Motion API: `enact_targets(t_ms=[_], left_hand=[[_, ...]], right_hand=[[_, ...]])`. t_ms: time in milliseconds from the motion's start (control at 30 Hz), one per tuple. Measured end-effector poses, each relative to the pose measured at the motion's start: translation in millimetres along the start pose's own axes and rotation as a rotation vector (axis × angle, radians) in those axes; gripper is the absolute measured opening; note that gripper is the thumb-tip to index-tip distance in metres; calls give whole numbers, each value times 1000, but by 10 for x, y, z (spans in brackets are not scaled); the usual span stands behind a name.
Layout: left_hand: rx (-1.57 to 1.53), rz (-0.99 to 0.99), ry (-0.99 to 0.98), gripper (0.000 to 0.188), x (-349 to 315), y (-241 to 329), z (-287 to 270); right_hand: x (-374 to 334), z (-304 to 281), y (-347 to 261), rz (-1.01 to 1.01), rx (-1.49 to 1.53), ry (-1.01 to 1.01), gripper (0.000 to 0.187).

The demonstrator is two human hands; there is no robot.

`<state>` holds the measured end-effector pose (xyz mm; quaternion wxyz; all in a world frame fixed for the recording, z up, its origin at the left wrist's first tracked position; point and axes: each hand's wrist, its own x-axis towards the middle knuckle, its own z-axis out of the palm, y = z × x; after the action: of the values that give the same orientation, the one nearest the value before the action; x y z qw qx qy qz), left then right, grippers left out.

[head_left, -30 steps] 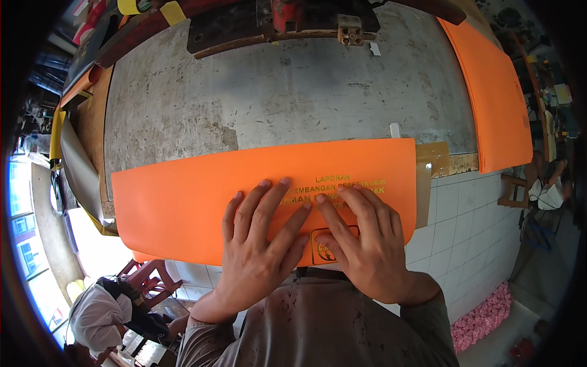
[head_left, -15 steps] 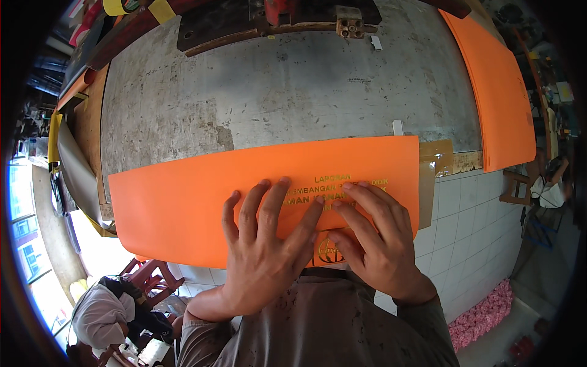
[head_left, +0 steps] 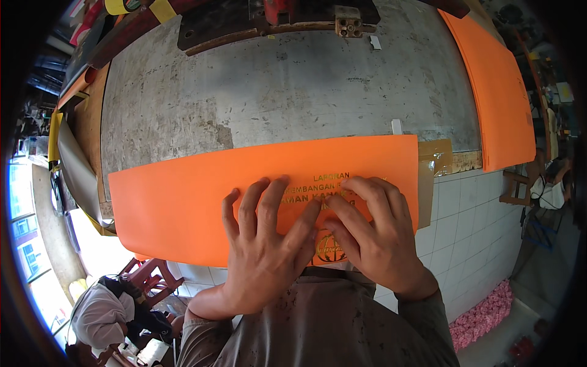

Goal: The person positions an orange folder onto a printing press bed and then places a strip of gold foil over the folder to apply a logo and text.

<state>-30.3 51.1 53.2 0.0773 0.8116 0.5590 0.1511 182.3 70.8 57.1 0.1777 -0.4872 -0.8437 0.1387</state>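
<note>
"The right hand (head_left: 384,244) curls more than a second ago. Where's the gold-printed orange sheet (head_left: 177,202)?"

"At six o'clock on the tabletop (head_left: 183,92). The left hand (head_left: 262,263) has its grip spread; the right's is bent, fingers parted. Even fingertip pressure should keep it flat."

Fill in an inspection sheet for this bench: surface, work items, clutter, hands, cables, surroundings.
Surface: grey worktop, scuffed and stained.
Work items: orange sheet with gold print, overhanging the near edge; orange stack at the right.
Clutter: two small white pieces on the worktop; brown tape at the near right corner.
Hands: left hand and right hand both on the orange sheet, neither closed around anything.
Cables: none clearly made out.
Surroundings: one person lower left; white tiles; pink bundle lower right.
</note>
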Motion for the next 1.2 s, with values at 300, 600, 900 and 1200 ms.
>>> enact_targets(t_ms=[300, 600, 900, 1200], left_hand=[[-5, 8, -7, 48, -7, -19, 11], [-24, 19, -29, 47, -6, -13, -26], [-49, 15, -53, 50, -44, -36, -41], [-114, 8, -71, 57, -50, -95, -130]], right_hand=[[80, -74, -7, -11, 11, -28, 40], [-107, -101, 82, -9, 70, -51, 35], [-152, -45, 20, 21, -15, -21, 53], [-272, -161, 143, 128, -62, 47, 49]])
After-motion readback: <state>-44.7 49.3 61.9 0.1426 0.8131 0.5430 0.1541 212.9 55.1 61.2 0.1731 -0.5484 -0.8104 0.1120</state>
